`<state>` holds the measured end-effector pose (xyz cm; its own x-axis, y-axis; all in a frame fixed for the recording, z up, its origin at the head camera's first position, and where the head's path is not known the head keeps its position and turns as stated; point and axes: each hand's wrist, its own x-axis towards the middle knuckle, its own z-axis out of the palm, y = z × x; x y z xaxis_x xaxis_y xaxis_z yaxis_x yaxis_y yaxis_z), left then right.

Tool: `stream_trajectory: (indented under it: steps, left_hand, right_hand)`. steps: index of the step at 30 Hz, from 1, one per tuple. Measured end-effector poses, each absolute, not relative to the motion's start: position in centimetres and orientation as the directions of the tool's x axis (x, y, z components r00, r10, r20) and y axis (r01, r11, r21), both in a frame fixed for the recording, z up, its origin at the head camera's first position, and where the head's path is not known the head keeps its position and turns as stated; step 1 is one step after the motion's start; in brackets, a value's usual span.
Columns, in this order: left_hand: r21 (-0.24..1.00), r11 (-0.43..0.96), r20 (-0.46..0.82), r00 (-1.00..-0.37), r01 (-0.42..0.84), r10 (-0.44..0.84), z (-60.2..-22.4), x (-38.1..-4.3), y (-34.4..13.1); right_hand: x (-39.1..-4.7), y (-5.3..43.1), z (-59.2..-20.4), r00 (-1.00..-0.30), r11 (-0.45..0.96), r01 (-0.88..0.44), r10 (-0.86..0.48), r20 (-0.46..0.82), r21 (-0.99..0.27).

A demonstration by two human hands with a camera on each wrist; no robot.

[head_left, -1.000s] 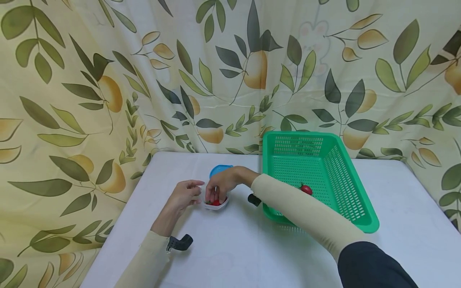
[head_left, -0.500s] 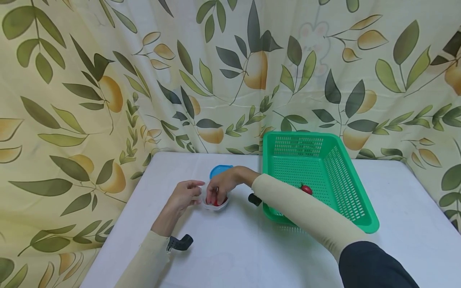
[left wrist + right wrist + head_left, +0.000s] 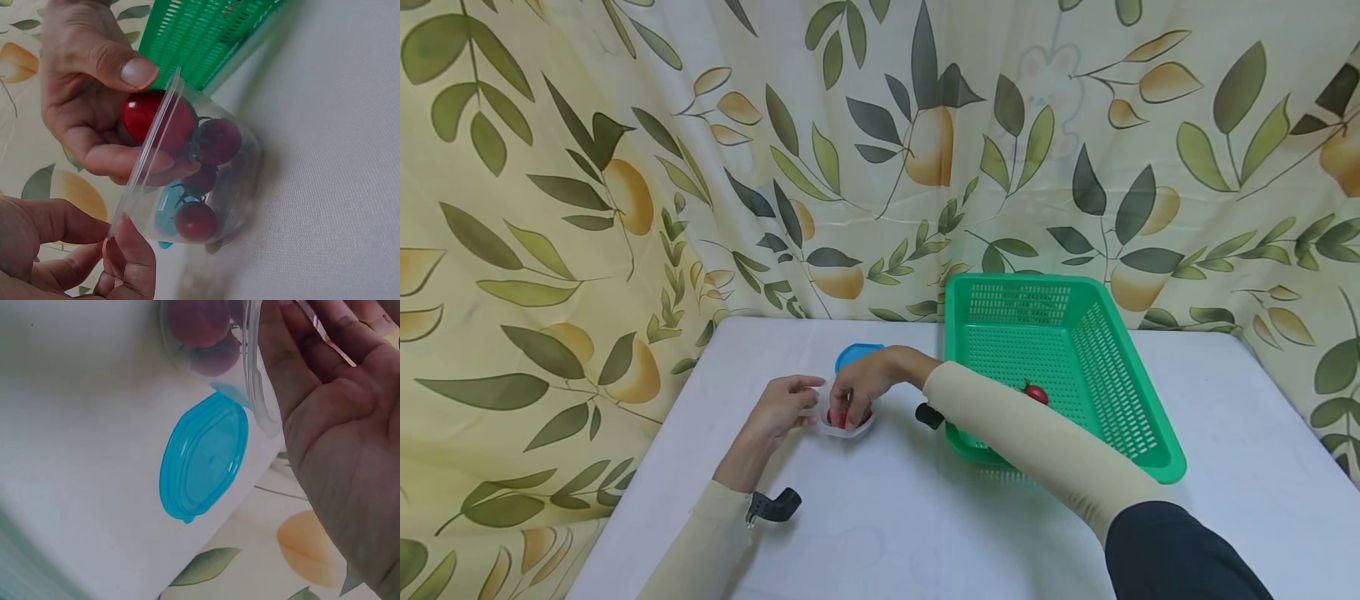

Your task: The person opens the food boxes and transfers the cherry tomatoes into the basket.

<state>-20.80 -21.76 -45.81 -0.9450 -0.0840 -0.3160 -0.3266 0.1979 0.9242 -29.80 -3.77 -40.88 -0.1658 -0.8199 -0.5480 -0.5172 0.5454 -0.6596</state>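
My left hand pinches the rim of a small clear plastic container between thumb and fingers, as the left wrist view shows. Inside the container lie several cherry tomatoes with green stems. From the other side my right hand reaches over the opening. Its thumb and curled fingers hold a larger, shiny red cherry tomato partly inside the rim. In the right wrist view, my palm stands beside the container's edge, and the held tomato is hidden there.
A blue lid lies on the white table just behind the container. To the right stands a green perforated basket with one cherry tomato visible in it, under my right forearm. A leaf-patterned curtain hangs behind the table.
My right fingers have dipped slightly at the container, and the red showing between them has shifted. The left hand, lid and basket stay in place.
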Motion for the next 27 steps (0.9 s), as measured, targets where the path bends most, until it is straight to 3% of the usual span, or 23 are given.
stream_trajectory:
  steps: [19,27]
  left_hand:
    - [0.927,0.192,-0.313,-0.947,-0.322,-0.073,-45.6,-20.8,-21.6]
    - [0.926,0.196,-0.315,-0.947,-0.322,-0.066,-45.5,-20.7,-21.7]
  right_hand:
    - [-29.4,-2.9,-38.6,-0.220,0.507,-0.556,-0.854,-0.472,-0.659]
    - [-29.5,-2.2,-37.6,-0.203,0.452,-0.557,-0.888,-0.413,-0.697]
